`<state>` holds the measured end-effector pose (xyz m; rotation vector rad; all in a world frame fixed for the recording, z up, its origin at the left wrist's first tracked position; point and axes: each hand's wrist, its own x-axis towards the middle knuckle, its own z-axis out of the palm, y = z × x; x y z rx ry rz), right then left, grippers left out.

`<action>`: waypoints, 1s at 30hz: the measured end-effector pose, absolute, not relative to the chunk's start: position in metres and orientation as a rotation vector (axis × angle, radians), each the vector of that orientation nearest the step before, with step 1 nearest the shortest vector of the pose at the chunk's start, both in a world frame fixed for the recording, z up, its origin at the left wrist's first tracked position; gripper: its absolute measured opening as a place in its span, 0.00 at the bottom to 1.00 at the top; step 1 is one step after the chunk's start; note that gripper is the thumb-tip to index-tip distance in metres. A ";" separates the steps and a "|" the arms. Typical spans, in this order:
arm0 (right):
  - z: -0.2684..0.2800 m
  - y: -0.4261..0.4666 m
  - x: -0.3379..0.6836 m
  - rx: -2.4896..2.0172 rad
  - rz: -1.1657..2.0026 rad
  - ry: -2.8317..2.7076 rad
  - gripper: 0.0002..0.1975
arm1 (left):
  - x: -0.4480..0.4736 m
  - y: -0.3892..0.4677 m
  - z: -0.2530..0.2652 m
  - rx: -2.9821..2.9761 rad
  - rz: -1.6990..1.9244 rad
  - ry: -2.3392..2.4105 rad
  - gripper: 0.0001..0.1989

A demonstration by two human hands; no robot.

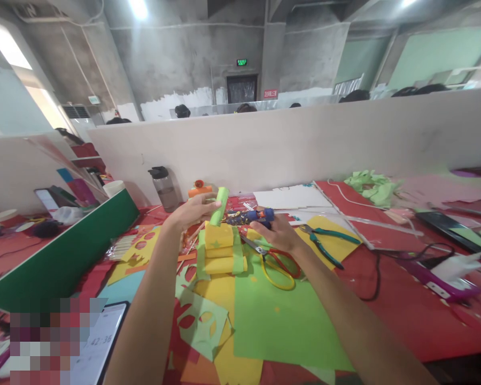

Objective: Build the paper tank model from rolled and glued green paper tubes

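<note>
My left hand [195, 209] is closed on a light green paper roll [222, 201], held tilted above the table. My right hand [281, 233] grips a blue glue gun [261, 215], its nozzle pointing left toward the roll's lower end; whether they touch I cannot tell. Just below the nozzle stands a yellow and green paper piece [219, 239] with rolled layers and a small green star. Scissors with red and yellow handles [279, 271] lie beside it, under my right hand. A large green sheet [288, 321] spreads between my forearms.
Green-handled pliers [328, 238] rest on yellow paper at the right. A water bottle [163, 188] stands against the white partition [264, 149]. A green board [72, 246] rises at left, near a phone [100, 342]. Paper scraps with cut-out holes [202, 321] lie in front; a power strip [441, 280] sits far right.
</note>
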<state>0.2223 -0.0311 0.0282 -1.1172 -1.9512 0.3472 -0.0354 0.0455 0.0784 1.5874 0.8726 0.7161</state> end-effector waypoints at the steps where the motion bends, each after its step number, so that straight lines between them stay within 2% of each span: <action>1: 0.029 -0.031 0.222 -1.124 0.343 -1.939 0.18 | -0.035 0.045 0.079 1.590 0.714 0.872 0.31; 8: 0.026 -0.024 0.224 -1.138 0.313 -1.736 0.22 | -0.035 0.039 0.082 1.646 0.626 0.858 0.33; 15: 0.021 -0.018 0.231 -1.084 0.701 -1.444 0.21 | -0.043 0.045 0.078 1.733 0.531 0.883 0.32; 20: 0.029 -0.023 0.238 -1.080 0.862 -1.627 0.22 | -0.055 0.046 0.082 1.799 0.584 0.945 0.34; 23: 0.030 -0.021 0.245 -1.138 0.933 -1.570 0.15 | -0.062 0.044 0.088 1.821 0.620 1.003 0.34; 25: 0.028 -0.017 0.250 -1.214 0.910 -1.564 0.12 | -0.067 0.043 0.090 1.844 0.619 1.041 0.33; 30: 0.025 -0.007 0.270 -1.669 0.598 -1.743 0.17 | -0.076 0.041 0.095 1.897 0.611 1.173 0.32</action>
